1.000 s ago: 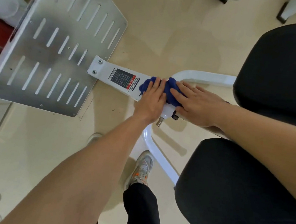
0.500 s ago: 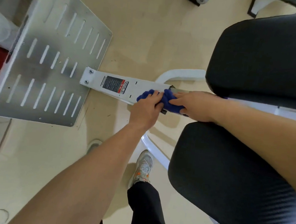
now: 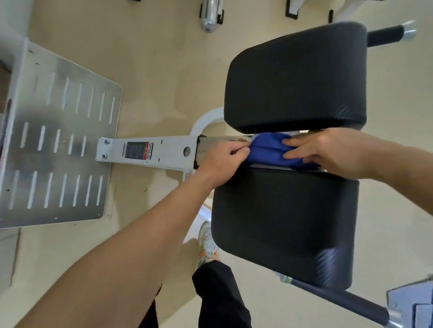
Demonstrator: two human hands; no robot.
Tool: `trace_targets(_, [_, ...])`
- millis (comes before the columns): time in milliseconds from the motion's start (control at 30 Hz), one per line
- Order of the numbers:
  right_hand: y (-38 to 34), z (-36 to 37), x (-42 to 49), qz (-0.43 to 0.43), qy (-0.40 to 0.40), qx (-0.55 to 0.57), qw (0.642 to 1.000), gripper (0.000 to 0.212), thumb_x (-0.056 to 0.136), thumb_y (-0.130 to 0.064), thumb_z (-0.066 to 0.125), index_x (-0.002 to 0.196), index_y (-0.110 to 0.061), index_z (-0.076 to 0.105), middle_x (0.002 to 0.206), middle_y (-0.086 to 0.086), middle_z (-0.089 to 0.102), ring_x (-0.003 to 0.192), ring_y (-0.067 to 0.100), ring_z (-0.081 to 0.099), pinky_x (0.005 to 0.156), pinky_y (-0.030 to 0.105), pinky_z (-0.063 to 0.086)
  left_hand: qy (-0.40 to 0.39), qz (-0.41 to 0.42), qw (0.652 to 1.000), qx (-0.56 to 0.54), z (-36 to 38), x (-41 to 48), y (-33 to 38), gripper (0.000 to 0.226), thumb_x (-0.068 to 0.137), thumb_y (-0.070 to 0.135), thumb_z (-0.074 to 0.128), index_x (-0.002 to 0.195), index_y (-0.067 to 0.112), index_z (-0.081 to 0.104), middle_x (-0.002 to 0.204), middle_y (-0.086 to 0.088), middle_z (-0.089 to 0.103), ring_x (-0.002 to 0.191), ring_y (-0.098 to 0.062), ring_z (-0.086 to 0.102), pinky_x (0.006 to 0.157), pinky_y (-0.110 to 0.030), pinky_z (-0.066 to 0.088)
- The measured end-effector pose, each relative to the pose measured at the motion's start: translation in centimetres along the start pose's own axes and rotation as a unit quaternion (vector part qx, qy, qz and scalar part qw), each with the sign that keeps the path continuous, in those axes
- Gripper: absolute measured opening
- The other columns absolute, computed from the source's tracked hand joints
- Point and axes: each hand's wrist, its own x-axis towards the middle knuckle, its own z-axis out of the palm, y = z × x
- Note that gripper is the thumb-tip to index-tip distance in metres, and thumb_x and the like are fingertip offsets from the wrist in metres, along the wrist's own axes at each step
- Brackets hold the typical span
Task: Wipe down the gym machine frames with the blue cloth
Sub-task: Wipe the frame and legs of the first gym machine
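1. The crumpled blue cloth [image 3: 267, 149] sits on the white metal frame beam [image 3: 157, 152], tucked into the narrow gap between two padded black cushions.
2. At the cloth's end nearer the plate, the left hand [image 3: 221, 159] has its fingers curled in and pinches the cloth's edge against the beam.
3. From the other side, the right hand [image 3: 326, 151] lies on top of the cloth with its fingers [image 3: 297, 145] straight and flat, pressing it down.
4. The upper black cushion [image 3: 299, 76] lies just beyond the hands and the lower black cushion [image 3: 284, 224] just this side, both close against the beam.
5. Leftward the beam meets a slotted silver footplate [image 3: 59, 147], fixed there with two bolts.
6. A dark warning label [image 3: 136, 151] with a red patch is stuck on the beam, between the footplate and the left hand.
7. Down below, a grey sneaker with orange accents [image 3: 208, 243] stands on the beige floor [image 3: 155, 50], just beside the lower cushion.
8. A black-gripped handle bar [image 3: 342, 300] juts out from under that cushion toward the lower right.
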Motion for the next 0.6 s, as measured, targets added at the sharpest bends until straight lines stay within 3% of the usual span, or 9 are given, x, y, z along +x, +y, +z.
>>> trace_targets(100, [0.1,0.4,0.6,-0.023,-0.017,-0.016,0.999,0.045,0.103,-0.021,0.046,0.145,-0.036,0.046,0.158,-0.010,0.032,0.147,0.011,0.028,0.119,0.031,0.027,-0.085,-0.028,0.996,0.024,0.5,-0.8,-0.4,0.048,0.104,0.035,0.042,0.151,0.024,0.037,0.160,0.009,0.027,0.148,-0.010,0.018,0.120,-0.029,0.014])
trace_targets(167, [-0.4,0.3,2.5,-0.044,-0.035,-0.030,0.998,0.044,0.104,-0.023,0.043,0.146,-0.036,0.046,0.159,-0.007,0.033,0.146,0.016,0.032,0.117,0.035,0.030,-0.116,-0.054,0.990,0.051,0.2,-0.7,-1.2,0.050,0.108,0.031,0.028,0.156,0.021,0.020,0.165,0.007,0.008,0.151,-0.009,0.001,0.123,-0.030,0.002])
trace_targets(267, [-0.7,0.8,4.8,-0.063,-0.034,-0.041,0.997,0.044,0.103,-0.025,0.044,0.146,-0.034,0.047,0.156,-0.004,0.039,0.138,0.025,0.044,0.110,0.043,0.038,-0.088,-0.126,0.988,0.016,0.5,-0.4,-0.8,0.053,0.109,0.030,0.017,0.157,0.015,0.000,0.165,0.000,-0.009,0.150,-0.015,-0.014,0.123,-0.032,-0.006])
trace_targets(367, [0.3,0.8,3.5,-0.058,-0.019,-0.023,0.998,0.045,0.104,-0.024,0.045,0.148,-0.030,0.045,0.159,-0.005,0.033,0.143,0.022,0.037,0.115,0.039,0.033,-0.104,-0.148,0.983,-0.023,1.0,-0.7,2.3,0.063,0.105,0.050,0.021,0.157,0.024,-0.006,0.164,0.006,-0.012,0.150,-0.015,-0.014,0.123,-0.041,-0.005])
trace_targets(467, [2.2,0.6,-0.6,-0.060,0.005,-0.007,0.998,0.045,0.104,-0.021,0.044,0.148,-0.029,0.044,0.160,-0.009,0.028,0.148,0.012,0.027,0.118,0.022,0.021,-0.145,-0.142,0.979,-0.011,1.7,-1.8,5.5,0.066,0.102,0.059,0.023,0.158,0.030,0.003,0.166,0.004,0.000,0.152,-0.018,-0.001,0.124,-0.044,0.002])
trace_targets(533, [3.0,0.9,-2.8,-0.047,0.006,0.002,0.999,0.047,0.104,-0.022,0.041,0.150,-0.033,0.039,0.161,-0.014,0.022,0.150,0.006,0.017,0.112,0.013,0.010,-0.190,-0.116,0.971,0.086,2.0,-2.2,6.9,0.070,0.100,0.064,0.020,0.158,0.030,0.000,0.166,0.003,-0.005,0.152,-0.019,-0.004,0.124,-0.045,0.000])
trace_targets(600, [3.1,1.2,-3.3,-0.043,0.010,0.012,0.999,0.048,0.104,-0.023,0.041,0.151,-0.035,0.036,0.161,-0.015,0.020,0.150,0.005,0.013,0.115,0.016,0.011,-0.221,-0.080,0.952,0.197,2.4,-2.4,7.0,0.073,0.098,0.066,0.015,0.157,0.028,-0.006,0.165,0.002,-0.013,0.151,-0.019,-0.010,0.123,-0.045,-0.002])
